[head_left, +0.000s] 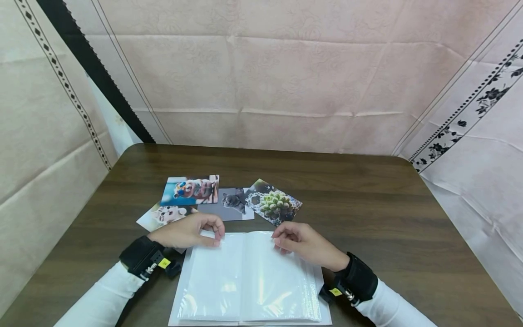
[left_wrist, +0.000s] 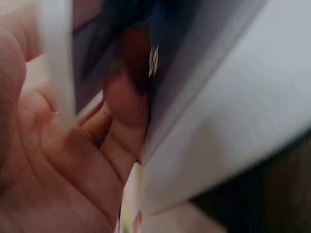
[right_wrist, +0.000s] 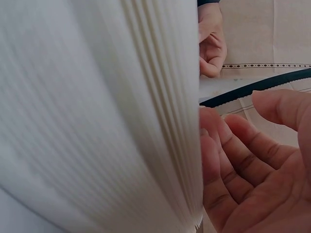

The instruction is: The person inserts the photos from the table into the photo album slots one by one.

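An open photo album (head_left: 245,290) with clear plastic sleeves lies before me at the table's near side. My left hand (head_left: 196,229) grips the top of its left page, thumb on the near face and fingers behind. In the left wrist view a sleeve (left_wrist: 60,73) passes between that thumb and the fingers (left_wrist: 129,97); dark, blurred colours show beside them. My right hand (head_left: 300,240) is at the right page's top edge. The right wrist view has its fingers (right_wrist: 211,155) against the edge of the stacked pages (right_wrist: 160,97), with the thumb standing apart.
Beyond the album lie a toy-bear photo (head_left: 192,190), a grey cat photo (head_left: 234,202), a cactus photo (head_left: 275,203) and a white animal photo (head_left: 165,215) partly under my left hand. They overlap on the brown wooden table (head_left: 347,195). Pale patterned cloth (head_left: 286,77) hangs behind.
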`<state>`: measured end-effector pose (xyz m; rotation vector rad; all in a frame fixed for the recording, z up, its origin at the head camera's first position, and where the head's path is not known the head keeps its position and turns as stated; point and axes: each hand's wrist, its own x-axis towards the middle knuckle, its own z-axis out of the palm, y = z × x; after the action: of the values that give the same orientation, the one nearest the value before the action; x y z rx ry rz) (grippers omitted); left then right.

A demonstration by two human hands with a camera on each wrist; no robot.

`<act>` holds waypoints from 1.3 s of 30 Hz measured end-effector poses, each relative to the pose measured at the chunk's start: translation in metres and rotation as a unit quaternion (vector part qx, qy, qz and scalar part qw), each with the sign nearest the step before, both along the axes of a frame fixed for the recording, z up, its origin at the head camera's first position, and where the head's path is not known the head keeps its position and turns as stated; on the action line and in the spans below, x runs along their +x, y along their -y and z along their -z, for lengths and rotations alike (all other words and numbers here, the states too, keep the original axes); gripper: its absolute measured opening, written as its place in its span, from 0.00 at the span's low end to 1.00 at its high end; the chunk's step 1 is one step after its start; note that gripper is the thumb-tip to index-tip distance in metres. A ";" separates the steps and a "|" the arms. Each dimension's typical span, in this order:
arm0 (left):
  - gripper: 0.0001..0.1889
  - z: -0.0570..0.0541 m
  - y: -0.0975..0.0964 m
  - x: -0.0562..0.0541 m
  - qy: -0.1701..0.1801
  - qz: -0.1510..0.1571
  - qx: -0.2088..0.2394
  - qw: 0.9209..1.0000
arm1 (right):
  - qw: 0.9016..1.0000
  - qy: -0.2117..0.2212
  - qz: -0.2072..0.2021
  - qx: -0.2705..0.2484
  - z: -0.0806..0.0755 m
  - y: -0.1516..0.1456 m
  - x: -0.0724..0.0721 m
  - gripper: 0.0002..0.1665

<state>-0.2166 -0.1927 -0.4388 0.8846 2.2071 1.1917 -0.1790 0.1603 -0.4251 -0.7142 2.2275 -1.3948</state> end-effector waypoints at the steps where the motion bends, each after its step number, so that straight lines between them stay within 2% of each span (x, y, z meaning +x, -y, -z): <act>1: 0.08 0.000 0.000 0.000 -0.004 -0.002 -0.005 1.000 | 1.000 -0.001 0.002 0.002 0.000 0.000 0.000 0.12; 9: 0.08 -0.003 0.005 0.001 -0.034 -0.019 -0.035 0.999 | 1.000 -0.020 0.009 0.017 -0.002 -0.002 -0.004 0.09; 17: 0.09 -0.006 0.001 0.003 -0.027 -0.029 -0.054 0.998 | 0.997 -0.049 -0.016 0.050 -0.008 0.004 -0.013 0.07; 24: 0.07 -0.006 -0.001 0.005 -0.048 -0.019 -0.045 0.998 | 0.992 -0.090 -0.025 0.084 -0.013 0.014 -0.028 0.03; 31: 0.06 -0.008 -0.002 0.005 -0.071 -0.020 -0.054 0.996 | 0.980 -0.141 -0.025 0.135 -0.014 0.020 -0.046 0.03; 35: 0.06 -0.009 -0.003 0.006 -0.082 -0.022 -0.059 0.995 | 0.975 -0.152 -0.025 0.162 -0.015 0.023 -0.059 0.04; 39: 0.05 -0.015 -0.005 0.010 -0.098 -0.029 -0.075 0.992 | 0.968 -0.161 -0.019 0.193 -0.016 0.025 -0.072 0.04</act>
<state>-0.2067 -0.1880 -0.4240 0.9138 2.4574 0.9850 -0.2508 0.1353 -0.4093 -0.8811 2.6125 -0.8273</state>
